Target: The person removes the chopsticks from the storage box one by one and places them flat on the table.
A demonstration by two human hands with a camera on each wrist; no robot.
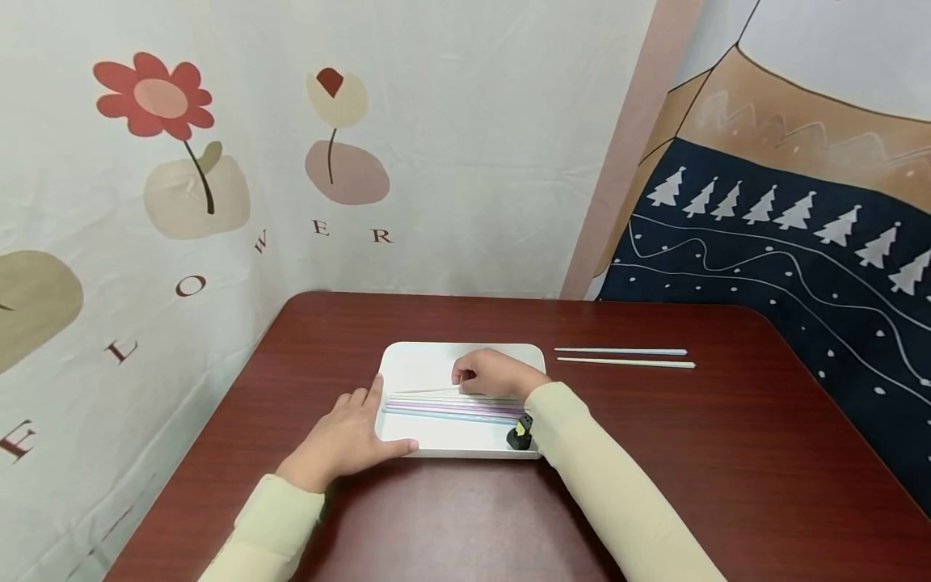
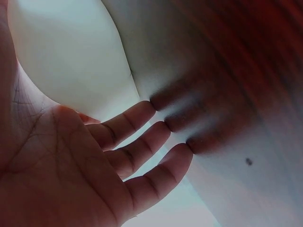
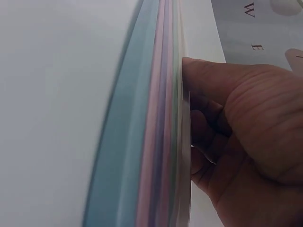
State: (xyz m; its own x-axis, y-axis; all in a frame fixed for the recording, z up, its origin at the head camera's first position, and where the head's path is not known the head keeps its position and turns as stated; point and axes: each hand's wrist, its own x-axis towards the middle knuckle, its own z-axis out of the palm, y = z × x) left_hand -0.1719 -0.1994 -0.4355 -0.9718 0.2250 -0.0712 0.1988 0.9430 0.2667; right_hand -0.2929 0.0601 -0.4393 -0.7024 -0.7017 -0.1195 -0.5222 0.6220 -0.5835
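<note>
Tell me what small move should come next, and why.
Perhaps the right hand should ease the outermost pale chopstick snug against the other chopsticks: it pinches that stick, which angles slightly away from them, while the left hand rests against the tray.

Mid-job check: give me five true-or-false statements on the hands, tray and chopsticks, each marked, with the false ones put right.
1. Two loose chopsticks lie on the table, to the right of the white tray. True.
2. The right hand pinches a pale chopstick at the far side of the row in the tray. True.
3. The left hand holds a chopstick. False: it rests at the tray's left end.
4. The row is all one colour. False: blue, pink, purple and green show.
5. The two loose chopsticks cross. False: they lie side by side, apart.
</note>
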